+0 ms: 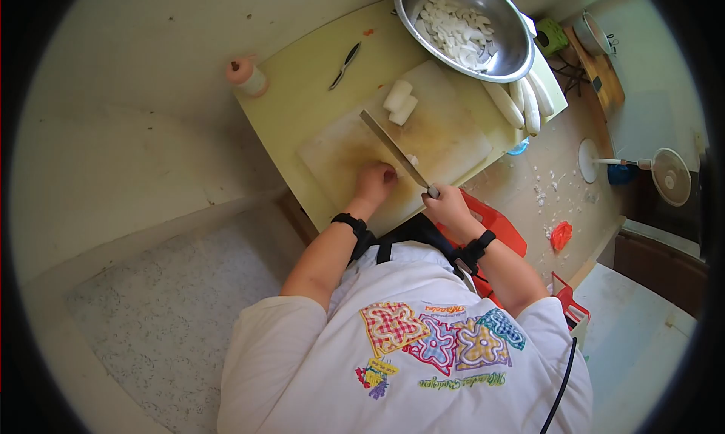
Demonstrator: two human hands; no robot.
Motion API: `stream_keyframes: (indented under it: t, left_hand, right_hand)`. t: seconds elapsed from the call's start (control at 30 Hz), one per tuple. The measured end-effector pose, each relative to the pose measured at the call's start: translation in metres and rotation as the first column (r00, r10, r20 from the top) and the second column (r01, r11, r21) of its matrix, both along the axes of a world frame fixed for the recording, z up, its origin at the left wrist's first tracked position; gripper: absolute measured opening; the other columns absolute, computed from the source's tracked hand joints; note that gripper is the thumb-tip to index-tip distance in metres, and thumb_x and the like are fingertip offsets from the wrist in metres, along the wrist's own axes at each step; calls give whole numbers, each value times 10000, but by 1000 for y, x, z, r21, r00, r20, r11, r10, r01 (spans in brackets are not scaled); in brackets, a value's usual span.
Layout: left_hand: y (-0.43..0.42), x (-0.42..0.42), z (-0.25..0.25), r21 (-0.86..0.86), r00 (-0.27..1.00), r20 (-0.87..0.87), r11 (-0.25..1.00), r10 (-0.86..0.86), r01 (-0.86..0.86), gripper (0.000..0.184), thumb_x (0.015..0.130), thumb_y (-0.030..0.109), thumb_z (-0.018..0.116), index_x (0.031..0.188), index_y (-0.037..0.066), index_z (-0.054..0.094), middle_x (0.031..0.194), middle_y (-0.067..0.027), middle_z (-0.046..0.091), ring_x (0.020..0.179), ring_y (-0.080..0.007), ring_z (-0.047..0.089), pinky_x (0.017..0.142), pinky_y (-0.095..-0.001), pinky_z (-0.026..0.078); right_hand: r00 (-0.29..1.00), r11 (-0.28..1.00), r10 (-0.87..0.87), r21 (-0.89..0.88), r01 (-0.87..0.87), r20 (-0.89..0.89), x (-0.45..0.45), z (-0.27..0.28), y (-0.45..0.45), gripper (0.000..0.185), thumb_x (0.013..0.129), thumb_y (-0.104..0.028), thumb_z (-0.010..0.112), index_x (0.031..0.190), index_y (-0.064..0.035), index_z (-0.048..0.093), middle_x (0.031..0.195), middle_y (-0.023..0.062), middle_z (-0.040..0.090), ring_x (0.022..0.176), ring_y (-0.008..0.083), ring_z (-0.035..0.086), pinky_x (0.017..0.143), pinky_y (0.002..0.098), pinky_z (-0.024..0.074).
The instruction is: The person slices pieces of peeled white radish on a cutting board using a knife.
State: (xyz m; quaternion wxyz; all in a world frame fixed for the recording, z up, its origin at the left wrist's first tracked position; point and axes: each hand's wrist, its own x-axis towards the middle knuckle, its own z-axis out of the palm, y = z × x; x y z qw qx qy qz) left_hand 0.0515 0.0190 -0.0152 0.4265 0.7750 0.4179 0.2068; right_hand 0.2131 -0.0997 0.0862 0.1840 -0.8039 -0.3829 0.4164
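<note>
A worn cutting board (332,153) lies on the pale green table. My right hand (448,207) is closed round the handle of a long knife (394,148), whose blade slants up and left over the board. Left of the blade, my left hand (376,182) rests low on the board with its fingers curled; what they hold, if anything, is hidden. A small white piece (412,160) lies beside the blade. Beyond the knife tip are two peeled white chunks (398,95), side by side on the board.
A steel bowl (521,52) of white slices stands at the table's far edge, with several long white peeled pieces (531,105) beside it. A small peeler or knife (345,65) and a pink-topped bottle (248,77) are at the left. A red stool (495,222) stands below the table.
</note>
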Motion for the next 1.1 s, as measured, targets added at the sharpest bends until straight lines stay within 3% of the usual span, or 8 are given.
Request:
stream_keyframes:
  t: [0.1, 0.43, 0.8, 1.1]
  left_hand:
    - [0, 0, 3, -19, 999, -43, 1000, -18, 17, 111, 749, 121, 704, 816, 32, 712, 796, -155, 672, 741, -302, 675, 691, -377, 540]
    - [0, 3, 5, -2, 999, -51, 1000, -4, 4, 121, 730, 132, 709, 800, 34, 720, 803, -165, 673, 741, -303, 675, 697, -378, 543]
    - [0, 7, 5, 14, 997, -76, 1000, 25, -24, 69, 697, 132, 714, 735, 75, 721, 742, -117, 666, 716, -288, 649, 691, -392, 529]
    - [0, 6, -1, -6, 999, -46, 1000, 25, -25, 68, 701, 132, 706, 742, 81, 724, 756, -116, 667, 718, -301, 646, 685, -402, 526]
  right_hand:
    - [1000, 1000, -14, 25, 15, -4, -1, 0, -6, 233, 805, -226, 637, 811, 7, 641, 711, 235, 621, 678, 390, 618, 650, 429, 494]
    - [1000, 999, 7, 33, -6, -18, -6, 7, -7, 229, 796, -216, 634, 808, 12, 644, 697, 236, 617, 662, 391, 620, 638, 425, 496]
    - [993, 991, 118, -66, -117, 18, -7, 5, 0, 223, 809, -201, 607, 897, -6, 672, 812, 258, 650, 798, 415, 643, 726, 453, 508]
    - [991, 984, 122, -126, -128, -53, -5, 8, 5, 220, 819, -195, 588, 877, 9, 648, 808, 259, 647, 782, 410, 640, 725, 445, 505]
